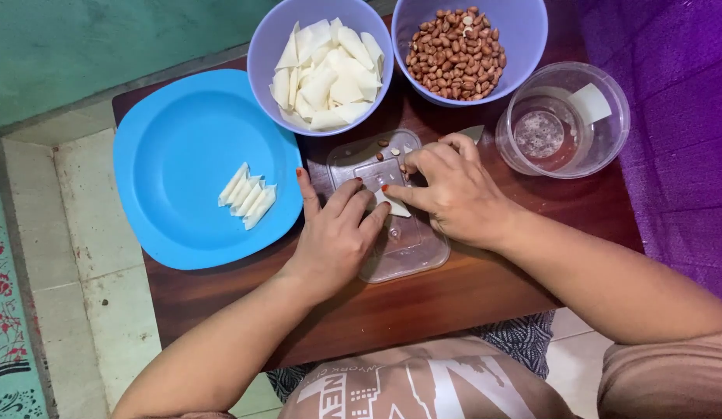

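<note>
Pinched white wrapper piece (pixel 394 205) with fingers of left hand (pixel 335 233) and right hand (pixel 454 190), on clear lid (pixel 407 248); blue plate (pixel 175 155) at 9 o'clock, peanut bowl (pixel 524 31) at 12.

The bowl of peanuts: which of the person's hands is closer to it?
Right. The right hand lies just below the peanut bowl, on the clear lid. The left hand is farther down and to the left.

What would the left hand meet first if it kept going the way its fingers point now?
The left hand points up and to the right across the clear plastic lid. It already touches the white wrapper piece; just beyond are the right hand's fingers, though height is hard to judge.
</note>
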